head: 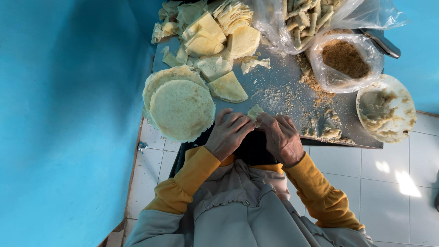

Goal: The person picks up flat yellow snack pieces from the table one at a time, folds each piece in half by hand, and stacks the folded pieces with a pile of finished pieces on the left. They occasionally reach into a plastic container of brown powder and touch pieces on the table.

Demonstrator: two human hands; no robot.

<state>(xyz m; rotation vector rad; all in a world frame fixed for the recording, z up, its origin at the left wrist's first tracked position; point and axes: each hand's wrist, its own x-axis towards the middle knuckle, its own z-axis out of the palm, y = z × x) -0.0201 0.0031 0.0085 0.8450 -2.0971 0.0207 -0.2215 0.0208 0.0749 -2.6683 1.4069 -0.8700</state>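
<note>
- Head view: a small pale-yellow folded piece of thin pastry sheet sits at the near edge of the grey tabletop, pinched between both hands.
- The left hand has its fingers curled together on the left side of the piece, fingertips touching it.
- The right hand presses its fingertips on the piece from the right; both hands clamp it between them.
- Just beyond the left hand, a stack of round pale pastry sheets overhangs the near left corner of the tabletop.
- A quarter-cut wedge of sheet lies beside the stack, with more cut wedges piled towards the far left corner.
- Right of the hands, lumps of pale paste lie at the near edge amid scattered crumbs.
- A clear plastic bag of brown crumbs stands further back on the right.
- A white round plate smeared with paste hangs over the right edge.
- A clear bag of rolled pastry sticks rests at the far edge.
</note>
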